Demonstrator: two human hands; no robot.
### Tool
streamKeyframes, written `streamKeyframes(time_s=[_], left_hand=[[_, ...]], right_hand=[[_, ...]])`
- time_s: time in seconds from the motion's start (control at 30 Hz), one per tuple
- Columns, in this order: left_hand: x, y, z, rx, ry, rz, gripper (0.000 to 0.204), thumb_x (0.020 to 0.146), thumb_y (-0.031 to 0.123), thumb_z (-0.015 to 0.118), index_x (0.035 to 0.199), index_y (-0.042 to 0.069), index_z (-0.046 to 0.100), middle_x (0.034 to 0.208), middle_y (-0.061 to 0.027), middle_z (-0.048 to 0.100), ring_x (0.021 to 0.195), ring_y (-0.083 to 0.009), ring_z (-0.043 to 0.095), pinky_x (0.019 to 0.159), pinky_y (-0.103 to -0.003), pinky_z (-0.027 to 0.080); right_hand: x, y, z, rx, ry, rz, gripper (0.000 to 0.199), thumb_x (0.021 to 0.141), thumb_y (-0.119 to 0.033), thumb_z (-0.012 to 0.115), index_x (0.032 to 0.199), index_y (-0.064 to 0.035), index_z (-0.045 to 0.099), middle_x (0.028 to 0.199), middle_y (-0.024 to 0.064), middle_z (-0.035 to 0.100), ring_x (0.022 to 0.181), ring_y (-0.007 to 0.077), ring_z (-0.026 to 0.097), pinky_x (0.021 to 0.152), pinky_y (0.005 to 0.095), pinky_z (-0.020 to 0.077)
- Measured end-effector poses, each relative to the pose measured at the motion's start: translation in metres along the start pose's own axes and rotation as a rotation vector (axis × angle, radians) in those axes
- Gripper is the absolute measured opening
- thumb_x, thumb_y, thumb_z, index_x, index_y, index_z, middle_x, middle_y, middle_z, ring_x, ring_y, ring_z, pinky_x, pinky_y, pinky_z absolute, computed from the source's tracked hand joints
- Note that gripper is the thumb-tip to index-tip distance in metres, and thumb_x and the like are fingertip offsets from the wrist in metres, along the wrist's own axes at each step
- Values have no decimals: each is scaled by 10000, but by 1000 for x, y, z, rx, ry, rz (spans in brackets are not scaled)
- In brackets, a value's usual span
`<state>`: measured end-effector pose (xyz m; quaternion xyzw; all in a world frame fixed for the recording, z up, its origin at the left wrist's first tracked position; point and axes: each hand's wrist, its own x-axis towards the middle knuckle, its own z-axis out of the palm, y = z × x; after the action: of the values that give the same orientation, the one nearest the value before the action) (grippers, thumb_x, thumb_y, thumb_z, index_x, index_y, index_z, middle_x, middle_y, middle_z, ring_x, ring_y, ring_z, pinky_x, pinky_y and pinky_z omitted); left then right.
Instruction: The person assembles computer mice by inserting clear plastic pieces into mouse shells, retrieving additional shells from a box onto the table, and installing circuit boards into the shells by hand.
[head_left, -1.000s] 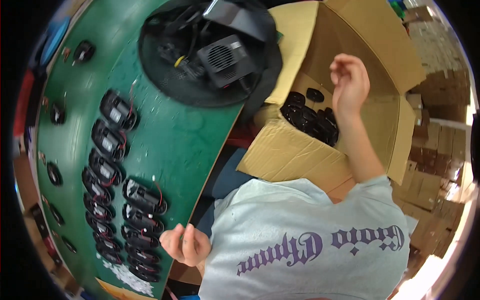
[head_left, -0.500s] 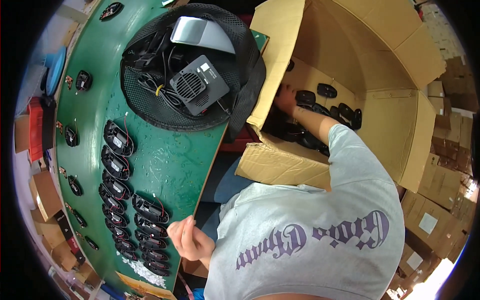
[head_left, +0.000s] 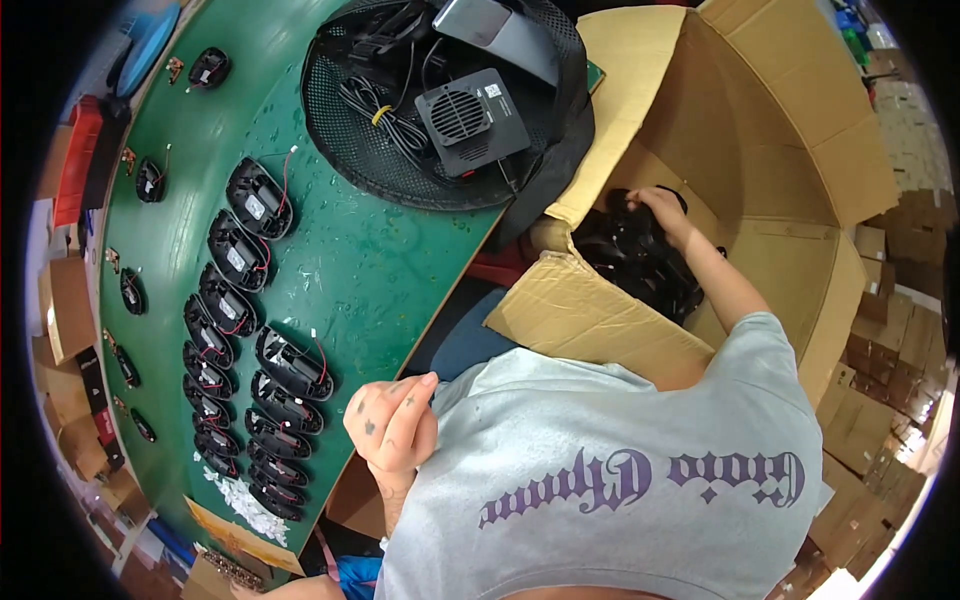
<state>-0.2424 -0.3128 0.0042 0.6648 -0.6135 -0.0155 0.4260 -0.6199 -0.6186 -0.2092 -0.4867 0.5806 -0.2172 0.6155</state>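
My right hand (head_left: 661,212) reaches down into a large cardboard box (head_left: 610,320) on the right. Its fingers are closed on a black plastic shell (head_left: 622,205) among a heap of similar black parts (head_left: 650,275); the grip is partly hidden. By the table's near edge, my left hand (head_left: 395,425) is curled closed, its back up, with nothing seen in its fingers. Just left of it, on the green table (head_left: 350,270), stand two rows of black oval housings (head_left: 290,362) with red wires. White small pieces (head_left: 245,508) lie at the rows' near end.
A black mesh basket (head_left: 330,130) holding a black device with a round grille (head_left: 465,122) and a coiled cable stands at the table's far end. More oval housings (head_left: 150,180) line the left side. Another person's forearm (head_left: 300,588) shows at the bottom. Cartons stack at right.
My right hand has shifted from the box's left wall toward its middle, over the black parts. My left hand has turned its back up. The view has swung, moving the basket up and right.
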Motion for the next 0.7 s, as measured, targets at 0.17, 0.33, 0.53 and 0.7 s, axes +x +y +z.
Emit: streamKeyframes(time_s=[0.17, 0.33, 0.53, 0.7], left_hand=[[2, 4, -6, -79, -43, 45, 346, 645, -78, 610, 937, 57, 736, 830, -50, 701, 605, -181, 569, 575, -285, 472], [0, 5, -20, -87, -87, 89, 336, 631, -117, 586, 908, 18, 720, 805, -81, 703, 607, -199, 576, 587, -298, 479], [-47, -11, -33, 48, 43, -46, 348, 643, -100, 604, 934, 37, 735, 811, -65, 702, 617, -187, 592, 582, -288, 474], [-70, -7, -30, 106, 171, -259, 379, 642, -105, 613, 958, 57, 747, 826, -47, 704, 635, -169, 612, 578, -280, 469]], right_hand=[[10, -7, -2, -467, 137, 99, 335, 893, -340, 632, 897, -20, 731, 794, 66, 675, 704, 180, 591, 662, 271, 461], [115, 90, 57, -1345, 115, -153, 481, 912, -436, 594, 1049, 14, 693, 988, 195, 708, 789, 332, 678, 665, 410, 525], [175, 99, 75, -1813, 627, -361, 433, 959, -389, 524, 1189, -39, 634, 1105, 178, 661, 778, 323, 665, 656, 471, 516], [129, 37, 89, -1696, 1546, -567, 294, 980, -286, 536, 1070, -31, 653, 964, 108, 642, 718, 263, 619, 616, 408, 505]])
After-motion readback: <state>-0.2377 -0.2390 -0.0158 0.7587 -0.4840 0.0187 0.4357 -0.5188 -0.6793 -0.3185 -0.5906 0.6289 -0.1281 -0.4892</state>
